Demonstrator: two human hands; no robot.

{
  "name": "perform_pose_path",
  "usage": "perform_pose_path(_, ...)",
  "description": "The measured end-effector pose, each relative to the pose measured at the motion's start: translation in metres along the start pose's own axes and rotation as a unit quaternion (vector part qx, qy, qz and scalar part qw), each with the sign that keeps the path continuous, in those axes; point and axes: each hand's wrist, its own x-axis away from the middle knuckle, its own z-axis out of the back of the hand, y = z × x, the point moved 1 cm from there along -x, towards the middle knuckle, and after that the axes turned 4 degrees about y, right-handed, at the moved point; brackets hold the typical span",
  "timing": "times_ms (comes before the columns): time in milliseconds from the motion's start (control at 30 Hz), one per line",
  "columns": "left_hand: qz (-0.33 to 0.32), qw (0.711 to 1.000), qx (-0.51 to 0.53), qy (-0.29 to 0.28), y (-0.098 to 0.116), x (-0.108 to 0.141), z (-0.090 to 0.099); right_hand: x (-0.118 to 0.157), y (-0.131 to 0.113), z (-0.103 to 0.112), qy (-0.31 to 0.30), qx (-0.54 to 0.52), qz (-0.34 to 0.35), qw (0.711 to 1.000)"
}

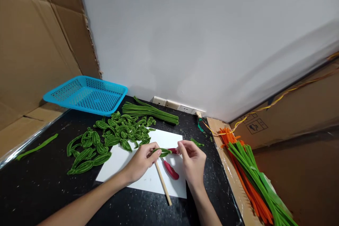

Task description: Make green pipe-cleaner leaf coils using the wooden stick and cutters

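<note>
My left hand [144,159] pinches a small green fuzzy-wire leaf [163,152] between thumb and fingertips, above a white sheet of paper [143,180]. To its right, my right hand [192,160] is closed, thumb against fingers; what it pinches, if anything, I cannot make out. Under and between the hands lies a tool with two red handles [171,170], its working end hidden behind the leaf and fingers. A thin wooden stick [163,183] rests on the paper and runs past its near edge. Many similar leaves [123,130] are heaped at the left, some overlapping the paper.
A blue perforated basket [92,95] stands at back left. Behind the heap lies a bundle of green fuzzy stems [150,111], near wall sockets [173,105]. Orange and green strips [254,173] lie at right beside cardboard. A single green strip [37,147] lies far left.
</note>
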Motion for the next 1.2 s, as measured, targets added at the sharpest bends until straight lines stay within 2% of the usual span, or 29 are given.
perform_pose_path(67,0.005,1.000,0.008,-0.001,-0.003,-0.001,0.000,-0.004,0.003,0.004,-0.004,-0.035,-0.023,0.999)
perform_pose_path(200,-0.003,1.000,0.014,0.001,-0.008,-0.004,0.000,-0.002,0.000,-0.001,-0.133,-0.056,-0.017,0.989)
perform_pose_path(267,-0.009,1.000,0.015,-0.001,-0.008,-0.005,0.000,0.003,-0.003,-0.007,-0.161,-0.039,-0.005,0.986)
perform_pose_path(367,-0.012,1.000,0.008,-0.018,-0.007,-0.005,-0.001,0.007,-0.005,-0.014,-0.125,-0.033,-0.015,0.992)
perform_pose_path(467,-0.008,0.999,-0.009,-0.050,-0.007,-0.004,-0.002,0.008,-0.002,-0.016,-0.091,-0.062,-0.059,0.992)
perform_pose_path(567,-0.010,0.997,-0.033,-0.066,-0.005,-0.002,-0.003,0.006,0.001,-0.016,-0.091,-0.102,-0.120,0.983)
perform_pose_path(667,-0.014,0.996,-0.048,-0.070,-0.003,0.000,-0.004,0.004,0.001,-0.016,-0.097,-0.127,-0.147,0.976)
perform_pose_path(833,0.017,0.996,0.038,-0.081,-0.007,-0.001,-0.008,0.006,0.000,-0.017,-0.093,-0.180,-0.157,0.967)
perform_pose_path(933,0.036,0.992,0.091,-0.080,-0.010,-0.003,-0.008,0.010,-0.001,-0.021,-0.124,-0.206,-0.179,0.954)
perform_pose_path(1067,0.061,0.989,0.099,-0.090,-0.010,-0.002,-0.009,0.015,-0.005,-0.023,-0.169,-0.107,-0.139,0.970)
perform_pose_path(1133,0.069,0.990,0.080,-0.089,-0.008,-0.001,-0.010,0.017,-0.007,-0.021,-0.153,-0.038,-0.082,0.984)
perform_pose_path(1200,0.056,0.996,0.039,-0.064,-0.005,0.002,-0.012,0.017,-0.008,-0.019,-0.125,0.035,-0.002,0.991)
